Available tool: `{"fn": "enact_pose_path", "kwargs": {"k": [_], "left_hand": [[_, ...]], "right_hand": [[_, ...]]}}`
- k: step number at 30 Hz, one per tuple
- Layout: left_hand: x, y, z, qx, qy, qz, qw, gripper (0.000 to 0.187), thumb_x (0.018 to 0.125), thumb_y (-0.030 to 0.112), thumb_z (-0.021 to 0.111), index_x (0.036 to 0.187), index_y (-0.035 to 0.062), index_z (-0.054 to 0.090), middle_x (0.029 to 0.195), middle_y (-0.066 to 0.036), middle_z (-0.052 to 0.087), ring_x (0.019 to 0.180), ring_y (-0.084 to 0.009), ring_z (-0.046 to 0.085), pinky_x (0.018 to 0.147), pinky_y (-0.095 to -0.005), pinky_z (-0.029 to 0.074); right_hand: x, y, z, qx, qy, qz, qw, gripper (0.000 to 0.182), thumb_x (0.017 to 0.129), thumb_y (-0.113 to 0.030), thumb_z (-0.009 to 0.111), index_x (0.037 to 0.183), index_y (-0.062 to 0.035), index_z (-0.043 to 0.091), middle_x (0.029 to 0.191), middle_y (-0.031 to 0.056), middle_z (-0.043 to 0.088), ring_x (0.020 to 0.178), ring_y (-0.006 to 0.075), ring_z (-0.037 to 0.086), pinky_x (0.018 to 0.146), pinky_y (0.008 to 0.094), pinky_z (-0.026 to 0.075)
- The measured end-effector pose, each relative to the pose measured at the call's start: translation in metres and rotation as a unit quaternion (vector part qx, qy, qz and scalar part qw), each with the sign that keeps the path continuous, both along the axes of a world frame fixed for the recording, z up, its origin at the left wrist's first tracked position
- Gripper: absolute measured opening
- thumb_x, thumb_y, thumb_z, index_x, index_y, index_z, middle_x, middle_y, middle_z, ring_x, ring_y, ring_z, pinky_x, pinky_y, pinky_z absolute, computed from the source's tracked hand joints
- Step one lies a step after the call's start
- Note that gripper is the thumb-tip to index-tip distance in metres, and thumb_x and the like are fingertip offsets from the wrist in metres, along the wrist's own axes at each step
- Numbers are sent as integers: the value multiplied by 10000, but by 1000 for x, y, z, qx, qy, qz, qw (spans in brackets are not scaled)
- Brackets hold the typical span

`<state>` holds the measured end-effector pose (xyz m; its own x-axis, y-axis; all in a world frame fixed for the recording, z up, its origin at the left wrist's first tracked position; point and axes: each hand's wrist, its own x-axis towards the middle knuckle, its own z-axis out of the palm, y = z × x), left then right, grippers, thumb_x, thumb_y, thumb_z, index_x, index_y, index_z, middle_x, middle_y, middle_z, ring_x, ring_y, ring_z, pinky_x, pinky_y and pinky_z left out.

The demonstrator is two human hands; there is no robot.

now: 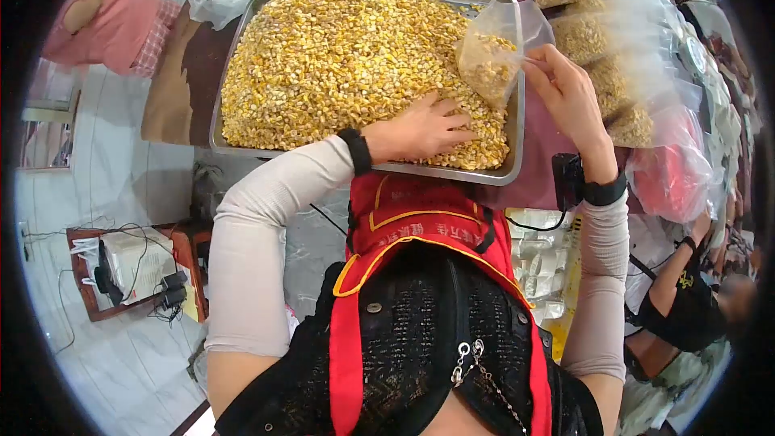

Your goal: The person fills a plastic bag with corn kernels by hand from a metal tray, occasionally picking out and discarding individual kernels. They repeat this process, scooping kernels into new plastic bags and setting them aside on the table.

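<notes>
With our right hand [565,85] we pinch the clear plastic bag [488,52], presumably to steady it, our left hand [424,127] spread open on heaped corn kernels [331,56].

Yellow-white corn kernels [339,64]: heaped, metal tray [517,141] | clear bag [488,56]: part-filled, tray's right end

Close head-worn view, down over corn [339,60]

We rest our left hand [429,127] on the kernels [339,64] by the near edge of the tray [517,133]; our right hand [565,89] pinches a part-filled bag [488,60] at the right edge.
</notes>
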<state>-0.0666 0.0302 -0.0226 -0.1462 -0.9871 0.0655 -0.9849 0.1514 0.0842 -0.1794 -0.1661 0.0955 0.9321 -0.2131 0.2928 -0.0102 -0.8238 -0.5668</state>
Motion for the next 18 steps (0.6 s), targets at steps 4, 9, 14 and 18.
{"fn": "enact_pose_path", "kwargs": {"k": [4,9,14,18], "left_hand": [[36,26,-9,-24,-41,39,998,344,849,287,534,1188,233,518,1280,-35,495,1134,-262,447,887,-431,379],[74,55,11,21,-64,253,965,382,874,290,513,1250,225,500,1309,-88,464,1166,-314,437,922,-476,369],[39,34,6,-8,-53,206,977,387,872,297,515,1250,219,490,1339,-99,421,1208,-330,397,948,-494,358],[-7,8,-9,-31,-5,43,999,436,825,329,560,1239,216,482,1316,-83,427,1201,-315,396,952,-528,333]], "right_hand": [[-3,-3,-1,3,11,-11,1000,196,870,-226,556,925,-39,547,834,145,635,775,317,619,653,363,475],[-4,-2,-3,9,-3,5,1000,195,874,-227,550,931,-41,548,831,149,631,778,321,613,652,369,469],[-1,0,-6,11,-5,6,1000,199,873,-229,549,930,-39,544,822,151,623,772,330,605,647,376,463],[0,0,-4,-6,3,2,1000,199,873,-229,549,926,-37,541,839,149,614,777,327,601,644,376,457]]}}
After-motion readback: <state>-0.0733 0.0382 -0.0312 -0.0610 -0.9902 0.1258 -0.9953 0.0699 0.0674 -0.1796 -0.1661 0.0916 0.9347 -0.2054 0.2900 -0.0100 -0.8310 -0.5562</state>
